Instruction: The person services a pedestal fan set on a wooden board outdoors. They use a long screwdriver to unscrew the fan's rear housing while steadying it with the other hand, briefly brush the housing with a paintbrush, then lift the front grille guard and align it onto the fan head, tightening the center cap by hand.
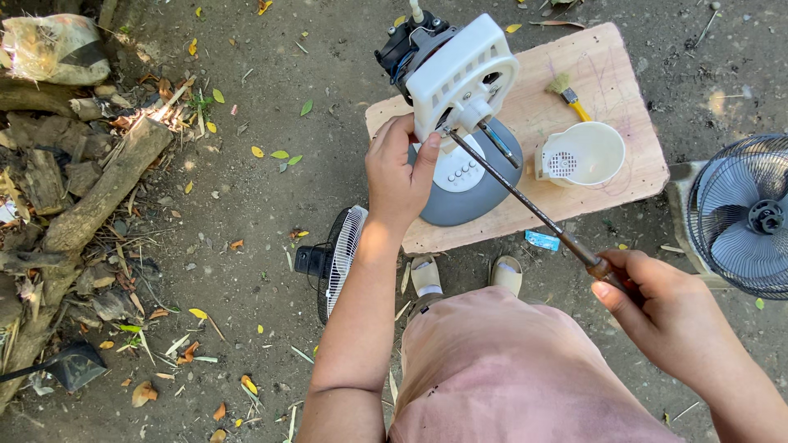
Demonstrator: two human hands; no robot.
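**Steadying a top-heavy fan motor**

Bracing the white motor housing (461, 75) with my left hand (400, 176) clamped on its lower edge; right hand (657, 305) is fisted around the long screwdriver (525, 201), tip at the hub. Plastic looks brittle, so I'd grip the casing, not the shaft.

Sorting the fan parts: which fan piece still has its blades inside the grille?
The dark caged fan head at the far right; the white grille beside the left forearm stands on edge, and no blades show in it.
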